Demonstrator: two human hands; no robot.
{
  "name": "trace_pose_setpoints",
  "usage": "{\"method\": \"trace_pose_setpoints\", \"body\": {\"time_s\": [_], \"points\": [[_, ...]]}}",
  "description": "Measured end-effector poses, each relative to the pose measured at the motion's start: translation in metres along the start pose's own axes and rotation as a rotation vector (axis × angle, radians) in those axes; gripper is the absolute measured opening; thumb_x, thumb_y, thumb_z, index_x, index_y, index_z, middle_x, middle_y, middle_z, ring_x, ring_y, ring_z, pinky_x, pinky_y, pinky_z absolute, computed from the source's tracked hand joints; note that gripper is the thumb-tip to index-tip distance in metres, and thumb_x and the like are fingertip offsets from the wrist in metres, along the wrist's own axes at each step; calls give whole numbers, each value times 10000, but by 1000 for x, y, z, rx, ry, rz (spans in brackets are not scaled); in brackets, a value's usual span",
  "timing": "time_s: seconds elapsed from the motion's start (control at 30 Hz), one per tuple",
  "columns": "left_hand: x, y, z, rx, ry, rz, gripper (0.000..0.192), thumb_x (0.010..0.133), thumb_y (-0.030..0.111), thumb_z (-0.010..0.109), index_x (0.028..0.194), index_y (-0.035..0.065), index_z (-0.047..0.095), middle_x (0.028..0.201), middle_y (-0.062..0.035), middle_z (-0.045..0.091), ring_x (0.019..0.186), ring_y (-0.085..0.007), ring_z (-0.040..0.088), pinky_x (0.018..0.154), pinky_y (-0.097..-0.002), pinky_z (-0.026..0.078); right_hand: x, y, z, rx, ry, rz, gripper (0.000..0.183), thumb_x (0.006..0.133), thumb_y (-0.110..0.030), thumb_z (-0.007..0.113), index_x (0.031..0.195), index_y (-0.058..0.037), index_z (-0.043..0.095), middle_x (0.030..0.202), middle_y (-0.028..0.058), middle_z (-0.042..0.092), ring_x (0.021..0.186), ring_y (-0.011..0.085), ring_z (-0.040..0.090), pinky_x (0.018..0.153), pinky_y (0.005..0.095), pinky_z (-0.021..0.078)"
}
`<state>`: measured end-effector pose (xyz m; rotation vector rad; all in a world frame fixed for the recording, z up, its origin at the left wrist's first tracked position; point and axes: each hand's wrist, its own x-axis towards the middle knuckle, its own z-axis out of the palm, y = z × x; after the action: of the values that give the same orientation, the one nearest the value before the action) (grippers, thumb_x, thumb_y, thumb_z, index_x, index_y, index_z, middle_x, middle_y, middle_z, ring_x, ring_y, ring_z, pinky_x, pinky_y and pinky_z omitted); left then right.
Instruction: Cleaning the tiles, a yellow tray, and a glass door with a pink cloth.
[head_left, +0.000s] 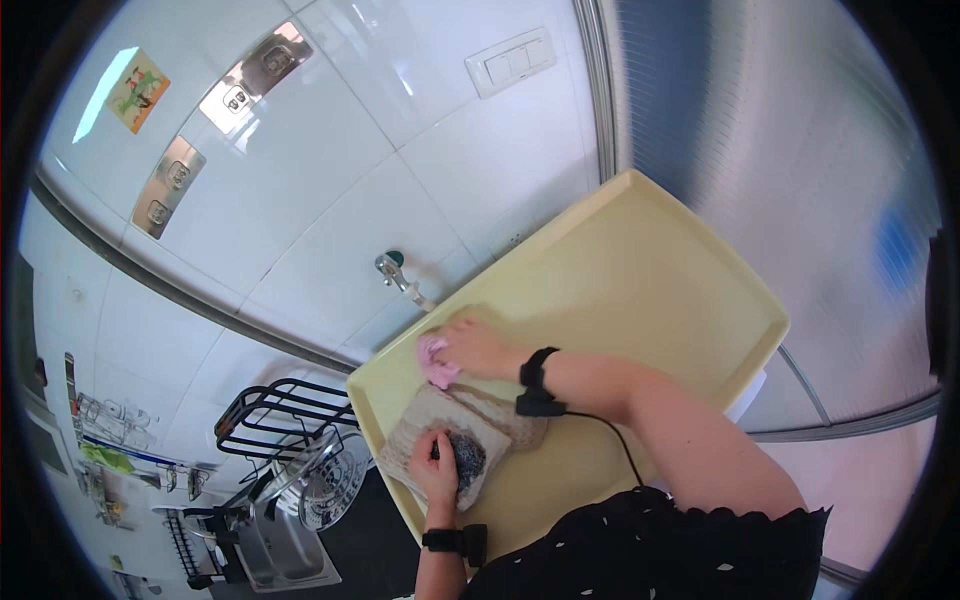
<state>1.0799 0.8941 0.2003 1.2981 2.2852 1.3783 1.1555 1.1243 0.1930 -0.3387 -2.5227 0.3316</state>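
Observation:
My right hand (480, 349) grips a crumpled pink cloth (437, 361) against the pale yellow plastic tray (630, 300), close to its wall-side rim. Below it, near the tray's left end, lie thick beige folded pieces (431, 412) that look like cloth; a second piece (506, 416) is partly under the first. On the front piece is a dark speckled pad (469, 459). My left hand (435, 469) has its thumb over the pad's left edge, with dark material showing between thumb and fingers. The fingers' undersides are hidden.
A chrome tap (401, 277) juts from the white tiled wall just behind the tray's rim. Left of the tray stand a black wire rack (289, 416), a perforated metal strainer (334, 480) and a steel sink (289, 551). A ribbed translucent panel (750, 150) borders the right side.

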Motion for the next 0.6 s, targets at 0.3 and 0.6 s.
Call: {"method": "trace_pose_setpoints", "body": {"time_s": [0.3, 0.6], "points": [[3, 4, -1, -7, -11, -7, 171, 876, 109, 546, 865, -33, 639, 819, -104, 642, 788, -189, 595, 753, -297, 460, -85, 163, -119, -353, 89, 300, 277, 664, -213, 680, 924, -307, 697, 1005, 50, 596, 1028, 267, 514, 840, 394, 428], [3, 6, 0, -36, -24, -42, 161, 878, 97, 540, 861, -32, 635, 826, -99, 637, 791, -176, 583, 744, -291, 452, -141, 256, -211, -674, 32, 678, 323, 683, -142, 666, 997, -214, 685, 1212, 64, 528, 1141, 283, 472, 914, 424, 406]]}}
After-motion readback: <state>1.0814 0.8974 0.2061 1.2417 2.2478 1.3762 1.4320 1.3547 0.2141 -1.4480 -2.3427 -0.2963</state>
